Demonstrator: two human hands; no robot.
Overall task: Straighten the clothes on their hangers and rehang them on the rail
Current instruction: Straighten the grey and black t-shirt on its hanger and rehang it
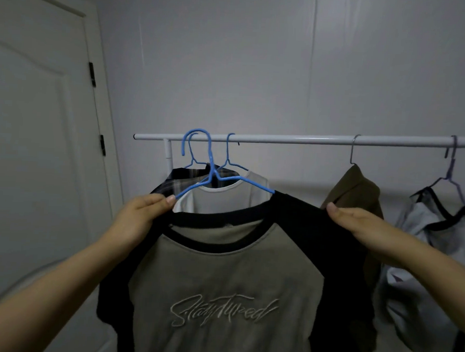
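Note:
A beige T-shirt with black raglan sleeves and script lettering (220,283) hangs in front of me on a blue hanger (210,158). The hanger's left arm sticks out bare of the shirt; its right arm is inside the black shoulder. My left hand (140,214) pinches the shirt's left shoulder by the collar, close to the hanger's left tip. My right hand (358,225) pinches the right shoulder. The hanger's hook is level with the white rail (295,139); whether it rests on it I cannot tell.
On the rail behind hang a plaid garment (171,182) and a white shirt (219,199) on blue hangers, a crooked brown garment (357,190) on a metal hanger, and a grey-and-black top (436,227) on a purple hanger. A white door (34,138) stands left.

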